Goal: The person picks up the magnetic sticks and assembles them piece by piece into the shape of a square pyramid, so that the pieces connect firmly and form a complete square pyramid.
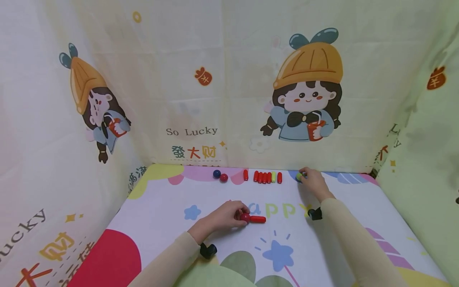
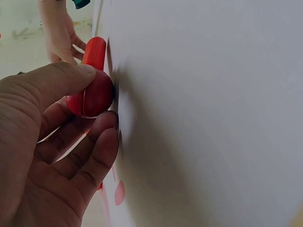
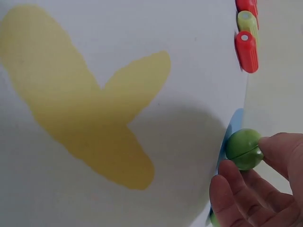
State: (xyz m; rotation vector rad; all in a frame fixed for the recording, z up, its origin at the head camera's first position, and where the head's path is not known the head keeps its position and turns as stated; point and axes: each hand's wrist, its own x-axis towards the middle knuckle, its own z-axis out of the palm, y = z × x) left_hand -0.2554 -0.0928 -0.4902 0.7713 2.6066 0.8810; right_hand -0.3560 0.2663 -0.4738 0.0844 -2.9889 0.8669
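Note:
Near the middle of the table, my left hand (image 1: 229, 214) pinches a red ball (image 2: 98, 97) between thumb and fingers. A ribbed red rod (image 1: 258, 219) lies end-on against this ball and points to the right. At the table's back edge, my right hand (image 1: 315, 183) pinches a green ball (image 3: 244, 147) with the thumb on one side and the fingertips on the other. A second green ball (image 3: 214, 220) is mostly hidden below the right fingers in the right wrist view.
Along the back edge lie several red rods (image 1: 264, 177) and one lime rod (image 1: 273, 177). Left of them sit a dark blue ball (image 1: 216, 173) and another red ball (image 1: 224, 177). A printed cloth (image 1: 236, 107) hangs behind the table and along both sides.

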